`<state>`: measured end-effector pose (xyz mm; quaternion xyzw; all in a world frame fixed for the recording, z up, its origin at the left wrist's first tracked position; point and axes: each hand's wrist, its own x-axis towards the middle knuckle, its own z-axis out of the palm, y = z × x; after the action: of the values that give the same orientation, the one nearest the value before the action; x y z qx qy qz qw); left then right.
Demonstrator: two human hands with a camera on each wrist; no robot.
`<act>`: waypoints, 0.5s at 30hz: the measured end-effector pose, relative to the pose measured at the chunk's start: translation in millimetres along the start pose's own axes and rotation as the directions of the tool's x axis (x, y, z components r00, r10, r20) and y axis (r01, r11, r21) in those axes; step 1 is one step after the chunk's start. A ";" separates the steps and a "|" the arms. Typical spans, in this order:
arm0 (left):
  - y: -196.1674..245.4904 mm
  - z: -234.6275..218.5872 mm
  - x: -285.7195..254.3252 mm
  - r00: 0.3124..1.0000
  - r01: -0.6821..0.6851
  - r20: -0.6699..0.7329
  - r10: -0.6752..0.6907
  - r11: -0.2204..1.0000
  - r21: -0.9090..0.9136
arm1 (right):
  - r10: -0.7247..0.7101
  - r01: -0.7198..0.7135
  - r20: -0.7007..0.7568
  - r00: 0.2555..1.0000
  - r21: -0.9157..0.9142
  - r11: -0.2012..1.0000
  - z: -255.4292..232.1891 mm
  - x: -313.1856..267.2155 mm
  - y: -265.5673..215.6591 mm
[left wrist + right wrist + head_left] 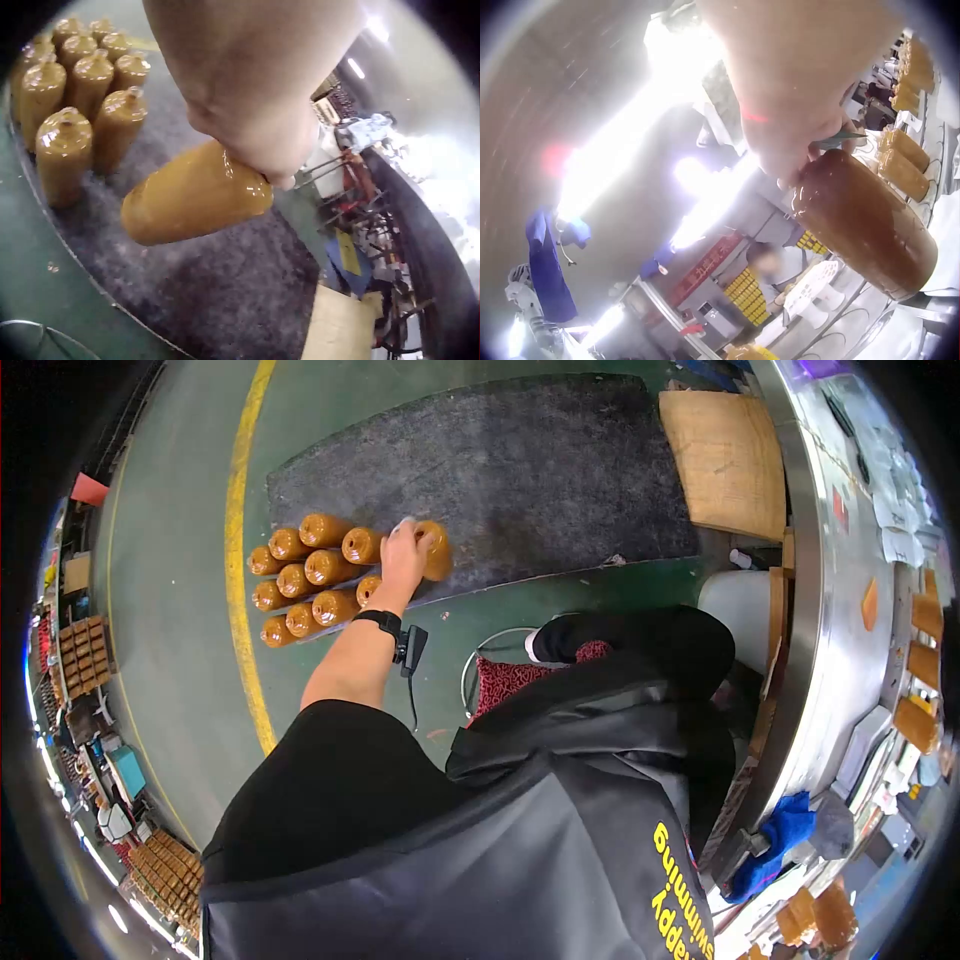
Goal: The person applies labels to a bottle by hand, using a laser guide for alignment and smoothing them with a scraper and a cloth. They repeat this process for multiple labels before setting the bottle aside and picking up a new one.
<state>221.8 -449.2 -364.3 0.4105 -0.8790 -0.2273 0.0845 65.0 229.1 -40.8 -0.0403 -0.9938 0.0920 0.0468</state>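
On the green floor (180, 560), a dark sheet (490, 470) lies beside a yellow line (240, 540) and carries a group of upright bottles (325, 568), glossy and amber, set close together in rows. The left hand (404, 560) holds an amber bottle (438, 555) just beside this group. Its fingers are closed around the neck end; the exact placement of each fingertip is hidden. In the left wrist view, the amber bottle is tilted well over toward horizontal above the dark sheet; whether its base touches the sheet cannot be determined.

The right hand (795, 112) holds a brown bottle (866, 225), also tilted, with its fingers pinching the upper end. A green pointed strip (840, 140) projects beside these fingers. Farther back stand amber containers (904, 172) and a seated or standing person (772, 274), posture unclear.

At one end of the dark sheet lies a tan board (722, 465), adjacent to a metal-edged counter (795, 490). A red patterned cushion (508, 682) sits near the worker's leg.
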 end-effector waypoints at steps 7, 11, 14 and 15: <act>-46.6 40.3 -43.0 0.976 0.166 0.086 -0.201 0.937 0.307 | 0.044 -0.039 -0.089 0.995 0.054 0.998 -61.0 69.8 14.7; -32.7 30.2 -50.2 0.957 0.133 0.163 -0.241 0.862 0.489 | 0.074 -0.058 -0.204 0.976 0.081 0.995 -127.6 97.3 36.9; -19.3 5.9 -54.7 0.981 0.050 0.137 -0.138 0.861 0.507 | 0.128 -0.089 -0.349 0.928 0.126 0.988 -208.8 89.4 66.5; 17.6 -24.5 -55.7 0.947 0.084 0.238 -0.214 0.884 0.461 | 0.150 -0.105 -0.386 0.910 0.136 0.985 -235.0 83.0 74.5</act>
<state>254.1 -405.1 -332.3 0.4491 -0.8760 -0.0823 -0.1556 11.6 351.6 182.4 -0.1203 -0.9525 0.1406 0.2420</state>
